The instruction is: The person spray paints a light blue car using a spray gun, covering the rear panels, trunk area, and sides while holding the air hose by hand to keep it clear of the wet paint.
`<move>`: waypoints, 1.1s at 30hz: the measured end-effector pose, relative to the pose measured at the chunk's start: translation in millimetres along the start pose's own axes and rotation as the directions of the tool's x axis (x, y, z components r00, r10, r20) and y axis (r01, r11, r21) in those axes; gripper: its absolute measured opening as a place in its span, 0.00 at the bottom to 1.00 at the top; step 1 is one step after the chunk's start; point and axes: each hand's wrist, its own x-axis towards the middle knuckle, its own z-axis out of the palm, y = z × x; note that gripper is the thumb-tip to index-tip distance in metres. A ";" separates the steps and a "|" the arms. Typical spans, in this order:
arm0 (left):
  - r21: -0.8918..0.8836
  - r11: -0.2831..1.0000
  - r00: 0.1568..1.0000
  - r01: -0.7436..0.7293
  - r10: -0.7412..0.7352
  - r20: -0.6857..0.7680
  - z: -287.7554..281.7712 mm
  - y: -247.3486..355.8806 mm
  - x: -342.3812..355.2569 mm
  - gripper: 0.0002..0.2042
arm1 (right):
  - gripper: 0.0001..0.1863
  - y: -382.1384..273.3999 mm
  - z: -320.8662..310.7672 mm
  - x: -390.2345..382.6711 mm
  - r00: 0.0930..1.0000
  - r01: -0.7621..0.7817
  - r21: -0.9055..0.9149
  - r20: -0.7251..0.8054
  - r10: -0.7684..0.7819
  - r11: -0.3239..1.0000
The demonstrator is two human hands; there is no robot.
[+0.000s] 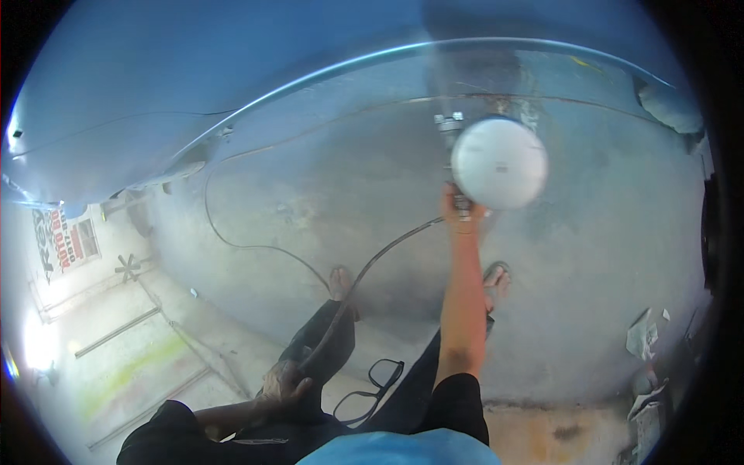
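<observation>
A glossy blue curved car body panel (194, 85) is seen across the top, w/ a grey concrete floor (604, 248) below it. A spray gun w/ a round white cup (499, 161) is held up near the panel at centre-right, the right hand (460, 209) w/ its grip clamped on the handle. A thin dark air hose (372, 260) is run from the gun down to the left hand (284, 384), grip closed around it by the thigh. Black-framed glasses (370, 391) are hung at the chest.

Black sleeves (457, 391), black trousers (325, 341); sandals (496, 275); glasses (372, 387) hanging at chest.
</observation>
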 end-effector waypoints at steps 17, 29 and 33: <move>-0.086 0.990 0.994 0.112 -0.111 0.015 -14.7 -23.8 -4.4 0.26 | 0.22 -55.3 184.0 -37.5 0.978 0.005 -0.039 0.210 0.003 0.999; 0.072 0.996 0.995 0.048 -0.054 0.082 -6.2 -24.1 27.8 0.20 | 0.35 -103.7 -106.6 132.6 0.839 -0.254 0.257 -0.422 0.345 0.932; 0.033 0.999 1.000 0.005 -0.005 -0.020 14.1 3.9 27.1 0.18 | 0.37 -145.1 -191.7 188.0 0.827 -0.262 0.177 -0.466 0.315 0.949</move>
